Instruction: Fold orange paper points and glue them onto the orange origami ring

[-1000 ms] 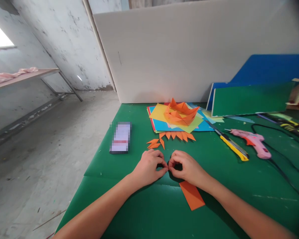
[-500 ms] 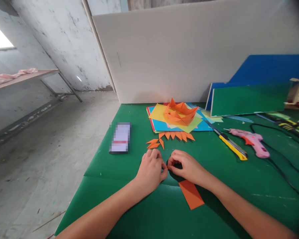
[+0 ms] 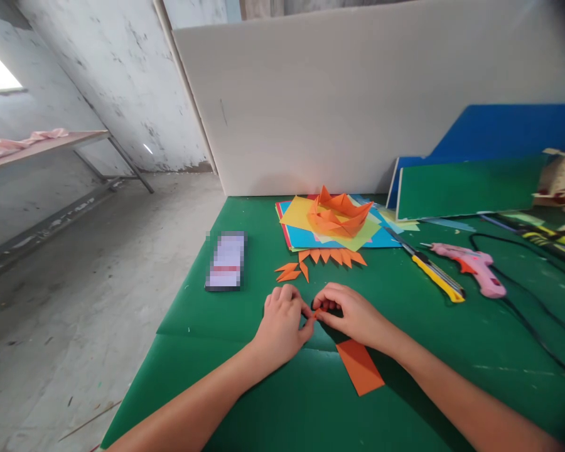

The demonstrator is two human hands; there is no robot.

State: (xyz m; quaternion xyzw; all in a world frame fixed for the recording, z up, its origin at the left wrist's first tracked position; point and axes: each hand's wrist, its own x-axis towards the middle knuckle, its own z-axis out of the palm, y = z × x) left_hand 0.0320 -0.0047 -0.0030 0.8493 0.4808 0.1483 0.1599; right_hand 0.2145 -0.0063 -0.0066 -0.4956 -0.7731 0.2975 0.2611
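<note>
My left hand (image 3: 282,323) and my right hand (image 3: 353,314) meet at the fingertips over the green table (image 3: 245,402), both pinched on a small orange paper piece (image 3: 316,312) that shows between them. An orange paper strip (image 3: 359,368) lies flat under my right wrist. Beyond my hands lie several small folded orange paper points (image 3: 332,256) in a row, with more orange points (image 3: 288,272) to their left. Behind them an orange folded paper crown (image 3: 341,212) sits on a stack of coloured paper sheets (image 3: 301,235).
A phone (image 3: 226,260) lies at the left of the table. A yellow utility knife (image 3: 435,278), a pink glue gun (image 3: 471,266) and a black cable (image 3: 537,326) lie at the right. Green and blue boards (image 3: 471,188) lean against a white foam board (image 3: 358,100) at the back.
Both hands have shifted slightly away from me and turned; the small orange piece now shows between the fingertips, where before it was hidden.
</note>
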